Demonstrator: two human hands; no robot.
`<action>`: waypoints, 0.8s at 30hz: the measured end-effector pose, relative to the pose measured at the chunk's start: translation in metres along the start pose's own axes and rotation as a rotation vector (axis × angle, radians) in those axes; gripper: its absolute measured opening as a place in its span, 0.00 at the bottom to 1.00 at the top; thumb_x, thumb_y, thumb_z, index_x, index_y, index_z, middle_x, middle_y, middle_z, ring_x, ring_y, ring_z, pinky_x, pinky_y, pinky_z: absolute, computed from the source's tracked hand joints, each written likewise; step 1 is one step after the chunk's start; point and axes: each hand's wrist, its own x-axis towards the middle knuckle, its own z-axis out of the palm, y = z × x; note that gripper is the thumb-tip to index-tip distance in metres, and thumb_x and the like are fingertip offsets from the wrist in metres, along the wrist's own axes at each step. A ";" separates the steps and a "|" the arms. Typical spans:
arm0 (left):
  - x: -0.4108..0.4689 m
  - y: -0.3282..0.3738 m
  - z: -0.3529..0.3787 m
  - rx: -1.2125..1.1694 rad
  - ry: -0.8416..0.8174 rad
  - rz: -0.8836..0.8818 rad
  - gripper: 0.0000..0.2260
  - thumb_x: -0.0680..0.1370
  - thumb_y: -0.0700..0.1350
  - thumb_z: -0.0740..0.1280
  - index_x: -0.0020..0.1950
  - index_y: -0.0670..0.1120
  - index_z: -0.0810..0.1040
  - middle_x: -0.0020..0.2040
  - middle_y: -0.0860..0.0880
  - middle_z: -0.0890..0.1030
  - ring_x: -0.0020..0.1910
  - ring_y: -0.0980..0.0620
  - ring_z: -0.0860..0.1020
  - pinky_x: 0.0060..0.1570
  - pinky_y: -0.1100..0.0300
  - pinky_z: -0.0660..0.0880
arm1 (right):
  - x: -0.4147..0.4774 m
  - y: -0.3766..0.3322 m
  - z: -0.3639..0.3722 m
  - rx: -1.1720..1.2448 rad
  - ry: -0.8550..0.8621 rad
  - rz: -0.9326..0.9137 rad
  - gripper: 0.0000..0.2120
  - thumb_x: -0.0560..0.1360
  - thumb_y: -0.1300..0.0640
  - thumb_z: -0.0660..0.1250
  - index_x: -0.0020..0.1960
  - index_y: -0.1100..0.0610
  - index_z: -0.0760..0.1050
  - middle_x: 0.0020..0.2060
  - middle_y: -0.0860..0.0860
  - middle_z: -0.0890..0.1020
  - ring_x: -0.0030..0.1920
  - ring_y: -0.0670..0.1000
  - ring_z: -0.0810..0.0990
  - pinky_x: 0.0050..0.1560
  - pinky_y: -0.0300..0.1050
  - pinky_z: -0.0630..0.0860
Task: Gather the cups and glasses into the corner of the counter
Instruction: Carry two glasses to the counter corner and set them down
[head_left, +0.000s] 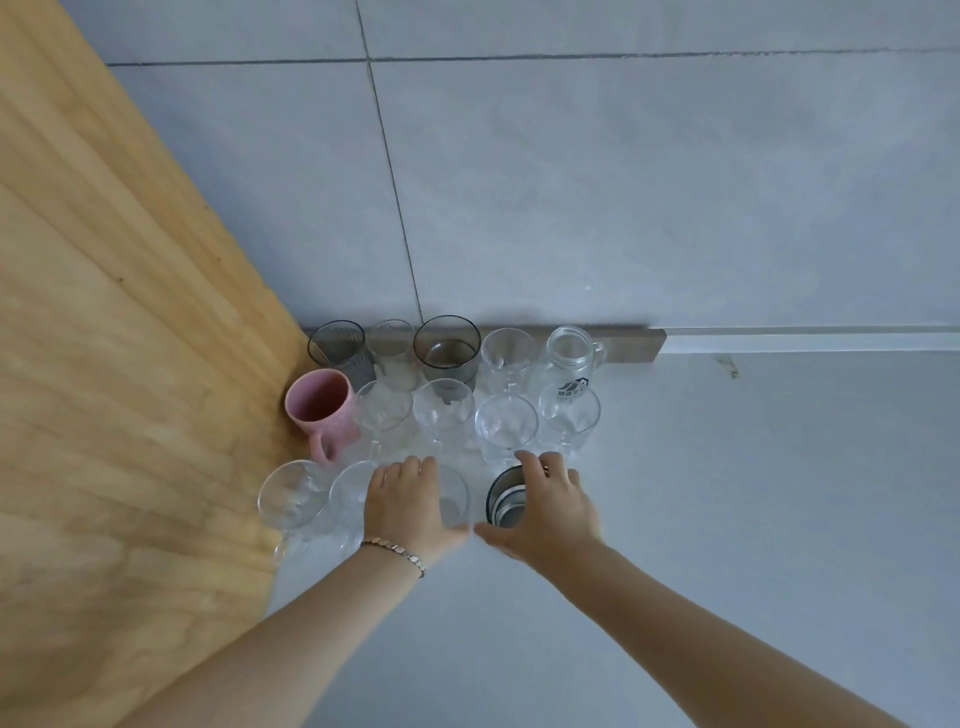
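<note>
Left hand (410, 499) spread over clear glass cup (447, 499); right hand (550, 504) cupped around dark-rimmed steel-lined cup (501, 501). Glass likely brittle, slick: grip walls, not rims.

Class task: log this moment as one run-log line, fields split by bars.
left hand: over clear glass cup | right hand: on dark metal-rimmed cup | pink ceramic mug: against wooden panel
</note>
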 end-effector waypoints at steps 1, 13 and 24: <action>0.000 -0.001 0.001 -0.006 0.006 0.010 0.32 0.65 0.63 0.69 0.62 0.47 0.70 0.56 0.49 0.76 0.58 0.48 0.74 0.62 0.57 0.64 | -0.003 0.001 0.002 0.065 0.001 0.025 0.48 0.62 0.36 0.72 0.73 0.49 0.53 0.67 0.49 0.63 0.66 0.54 0.66 0.62 0.48 0.71; -0.005 -0.006 0.004 0.007 0.038 0.055 0.38 0.67 0.64 0.67 0.71 0.46 0.62 0.62 0.49 0.74 0.62 0.48 0.72 0.65 0.58 0.63 | -0.019 0.009 0.018 0.396 -0.074 0.155 0.51 0.65 0.53 0.75 0.75 0.43 0.44 0.61 0.54 0.67 0.57 0.56 0.77 0.54 0.44 0.74; -0.051 0.037 -0.043 -0.022 0.217 0.456 0.21 0.56 0.37 0.80 0.48 0.40 0.82 0.43 0.44 0.84 0.39 0.43 0.83 0.38 0.54 0.81 | -0.057 0.099 -0.021 0.101 -0.368 0.177 0.24 0.75 0.52 0.65 0.69 0.50 0.66 0.65 0.51 0.73 0.62 0.53 0.75 0.62 0.47 0.73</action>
